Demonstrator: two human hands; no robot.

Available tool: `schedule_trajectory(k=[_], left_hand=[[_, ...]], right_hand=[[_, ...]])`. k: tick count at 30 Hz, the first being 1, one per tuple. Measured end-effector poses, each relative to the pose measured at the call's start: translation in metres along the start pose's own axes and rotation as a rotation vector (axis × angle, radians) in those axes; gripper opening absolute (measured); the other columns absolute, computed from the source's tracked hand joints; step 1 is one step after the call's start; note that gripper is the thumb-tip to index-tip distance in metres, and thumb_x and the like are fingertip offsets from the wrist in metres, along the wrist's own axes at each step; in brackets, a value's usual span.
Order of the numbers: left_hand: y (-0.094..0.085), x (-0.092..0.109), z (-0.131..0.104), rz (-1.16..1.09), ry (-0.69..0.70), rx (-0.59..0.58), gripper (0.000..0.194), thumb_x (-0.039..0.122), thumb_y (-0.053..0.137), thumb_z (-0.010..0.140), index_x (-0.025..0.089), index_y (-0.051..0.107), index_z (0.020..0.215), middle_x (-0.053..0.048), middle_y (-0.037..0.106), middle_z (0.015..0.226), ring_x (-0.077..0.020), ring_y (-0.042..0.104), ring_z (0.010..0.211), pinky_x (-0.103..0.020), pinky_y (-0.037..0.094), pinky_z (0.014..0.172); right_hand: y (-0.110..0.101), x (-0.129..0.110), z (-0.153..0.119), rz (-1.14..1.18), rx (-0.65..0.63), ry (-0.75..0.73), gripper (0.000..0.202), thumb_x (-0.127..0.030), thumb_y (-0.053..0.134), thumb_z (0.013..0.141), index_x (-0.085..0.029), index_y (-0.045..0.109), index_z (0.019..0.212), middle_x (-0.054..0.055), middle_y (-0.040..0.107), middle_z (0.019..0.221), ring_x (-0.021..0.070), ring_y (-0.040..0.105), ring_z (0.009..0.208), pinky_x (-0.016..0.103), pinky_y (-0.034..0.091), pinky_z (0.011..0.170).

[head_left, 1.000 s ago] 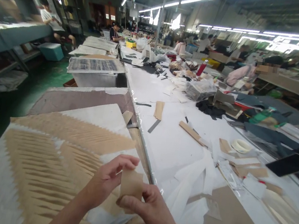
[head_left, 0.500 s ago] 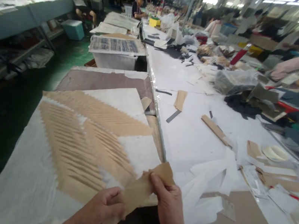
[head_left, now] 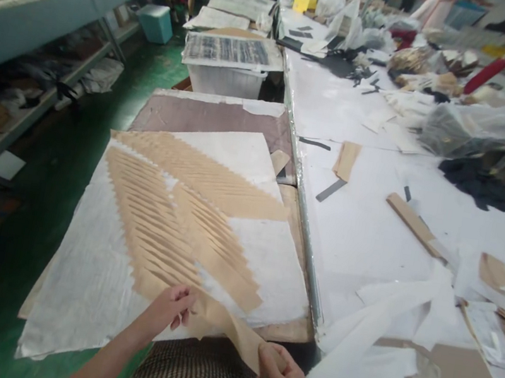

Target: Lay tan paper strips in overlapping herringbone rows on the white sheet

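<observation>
A thin tan strip (head_left: 233, 326), paper or cloth, stretches between my two hands at the near edge of the board. My left hand (head_left: 171, 304) has its fingers curled together at the strip's left end, over the last of the laid pieces. My right hand (head_left: 283, 373) pinches the other end between thumb and fingers, lower and to the right. Beyond them, rows of overlapping tan strips (head_left: 146, 223) lie slantwise on a white sheet (head_left: 82, 296). Where the held strip meets the row is partly hidden by my left hand.
On the right stands a white worktable (head_left: 335, 240) with a metal edge, bearing folded tan strips (head_left: 412, 224), white strips (head_left: 400, 314) and a plastic bag (head_left: 477, 129). A white bin (head_left: 226, 81) stands ahead. A teal box (head_left: 155, 25) and a seated person are farther off.
My left hand has moved up and left onto the row's near end, while my right hand has lowered. The strip is now drawn out longer between them. The view has shifted left and down.
</observation>
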State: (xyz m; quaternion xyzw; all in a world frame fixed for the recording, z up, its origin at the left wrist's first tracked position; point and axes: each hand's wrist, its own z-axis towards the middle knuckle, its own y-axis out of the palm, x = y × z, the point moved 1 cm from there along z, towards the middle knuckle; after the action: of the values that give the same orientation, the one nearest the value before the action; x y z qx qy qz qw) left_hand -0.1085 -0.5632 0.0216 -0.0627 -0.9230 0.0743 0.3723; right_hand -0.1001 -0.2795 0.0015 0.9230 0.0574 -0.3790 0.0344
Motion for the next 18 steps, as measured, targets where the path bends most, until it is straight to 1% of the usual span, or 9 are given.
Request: schedule_trajectory(k=[3,5,7,9,12,14,16,18], left_hand=[[-0.013,0.009,0.029,0.22,0.066,0.121,0.028,0.045,0.044,0.082,0.02,0.05,0.072,0.006,0.048,0.048,-0.0097,0.041,0.042,-0.021,0.03,0.043],[-0.019,0.014,0.048,0.309,0.1,0.185,0.028,0.043,0.047,0.08,0.02,0.048,0.065,0.007,0.043,0.045,-0.0101,0.042,0.045,-0.022,0.031,0.047],[-0.022,0.019,0.064,0.362,0.115,0.239,0.029,0.042,0.051,0.078,0.02,0.047,0.059,0.006,0.043,0.046,-0.0109,0.046,0.049,-0.022,0.03,0.051],[-0.024,0.022,0.076,0.415,0.108,0.288,0.029,0.041,0.052,0.077,0.019,0.049,0.058,0.005,0.047,0.048,-0.0119,0.048,0.051,-0.023,0.03,0.052],[-0.025,0.024,0.088,0.48,0.083,0.347,0.029,0.042,0.053,0.075,0.018,0.054,0.058,0.003,0.053,0.051,-0.0135,0.051,0.054,-0.024,0.03,0.053],[-0.025,0.024,0.092,0.516,0.068,0.382,0.028,0.041,0.054,0.075,0.018,0.057,0.058,0.001,0.056,0.053,-0.0146,0.053,0.058,-0.024,0.03,0.055],[-0.024,0.023,0.095,0.544,0.051,0.409,0.028,0.041,0.055,0.074,0.018,0.059,0.059,0.001,0.057,0.054,-0.0153,0.054,0.06,-0.024,0.029,0.055],[-0.023,0.021,0.097,0.563,0.034,0.43,0.027,0.041,0.055,0.074,0.018,0.06,0.06,0.001,0.057,0.055,-0.0155,0.054,0.061,-0.024,0.029,0.055]], right_hand=[[0.008,0.002,0.022,-0.1,0.004,-0.05,0.04,-0.055,0.063,0.073,-0.016,0.067,0.08,0.0,0.059,0.058,0.017,0.052,0.057,0.027,0.041,0.054],[0.009,0.001,0.037,-0.178,0.028,-0.07,0.042,-0.057,0.061,0.074,-0.016,0.067,0.083,-0.002,0.055,0.054,0.0164,0.049,0.053,0.028,0.039,0.054],[0.009,-0.001,0.05,-0.249,0.045,-0.072,0.044,-0.059,0.058,0.075,-0.016,0.066,0.086,-0.003,0.053,0.052,0.0158,0.047,0.049,0.028,0.037,0.052],[0.009,-0.002,0.061,-0.307,0.048,-0.107,0.045,-0.06,0.056,0.076,-0.017,0.065,0.086,-0.002,0.056,0.055,0.0169,0.049,0.051,0.028,0.038,0.053],[0.007,-0.004,0.073,-0.418,0.067,-0.197,0.044,-0.06,0.051,0.079,-0.018,0.064,0.081,0.002,0.062,0.062,0.0205,0.056,0.06,0.03,0.041,0.06],[0.007,-0.003,0.079,-0.497,0.094,-0.235,0.043,-0.059,0.048,0.08,-0.019,0.063,0.079,0.004,0.064,0.066,0.0224,0.057,0.065,0.031,0.041,0.063],[0.006,-0.001,0.084,-0.546,0.117,-0.251,0.041,-0.059,0.048,0.08,-0.02,0.062,0.078,0.003,0.064,0.067,0.0229,0.057,0.065,0.032,0.04,0.064],[0.005,0.001,0.088,-0.562,0.127,-0.251,0.039,-0.058,0.05,0.08,-0.021,0.061,0.076,0.002,0.062,0.063,0.0227,0.055,0.063,0.032,0.039,0.063]])
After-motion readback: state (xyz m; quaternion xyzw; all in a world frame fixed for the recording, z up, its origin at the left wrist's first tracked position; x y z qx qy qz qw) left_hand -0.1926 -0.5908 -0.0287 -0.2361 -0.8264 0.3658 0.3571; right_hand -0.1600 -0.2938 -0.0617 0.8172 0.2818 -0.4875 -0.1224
